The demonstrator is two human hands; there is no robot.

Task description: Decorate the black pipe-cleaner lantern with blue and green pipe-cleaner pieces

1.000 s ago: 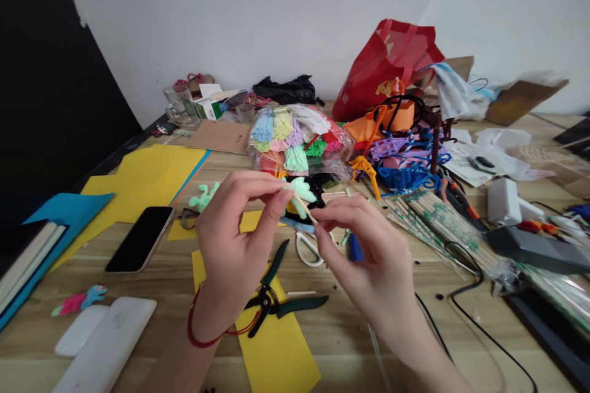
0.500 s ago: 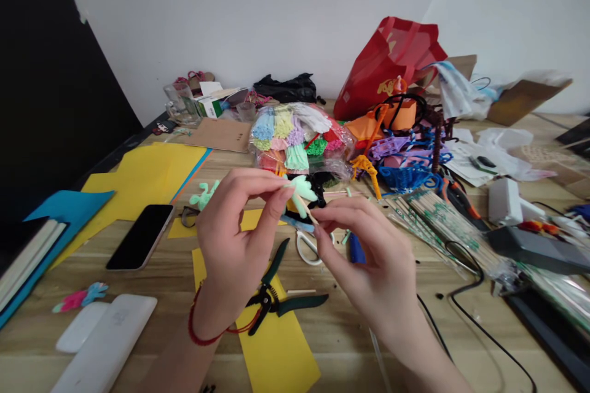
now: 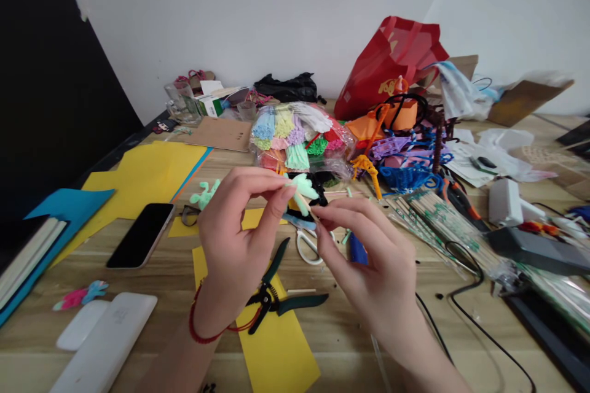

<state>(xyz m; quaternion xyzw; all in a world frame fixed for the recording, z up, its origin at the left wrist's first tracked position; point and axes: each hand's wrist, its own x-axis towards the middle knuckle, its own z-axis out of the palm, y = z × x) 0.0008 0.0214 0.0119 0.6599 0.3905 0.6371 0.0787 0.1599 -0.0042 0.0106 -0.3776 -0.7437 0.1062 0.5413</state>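
Between thumb and fingers, my left hand (image 3: 244,221) pinches a pale green pipe cleaner shape (image 3: 303,186) with rounded loops. A thin wooden stick (image 3: 302,202) lies against it, and its lower end is pinched by my right hand (image 3: 369,252). Both hands are raised over the middle of the table. Below them, dark green pruning shears (image 3: 270,301) lie spread on a yellow paper strip (image 3: 276,356). White-handled scissors (image 3: 308,249) are partly hidden behind my right fingers. Another pale green pipe cleaner piece (image 3: 204,195) lies left of my hands.
A plastic pack of coloured pipe cleaners (image 3: 297,135) lies at the back. To the right are wooden sticks (image 3: 442,221), pliers (image 3: 461,196) and a red bag (image 3: 391,67). A phone (image 3: 141,236), yellow sheets (image 3: 142,172) and a white case (image 3: 110,344) are on the left.
Both hands stay in nearly the same place, still pinching the green shape and the stick. The view has shifted very slightly.
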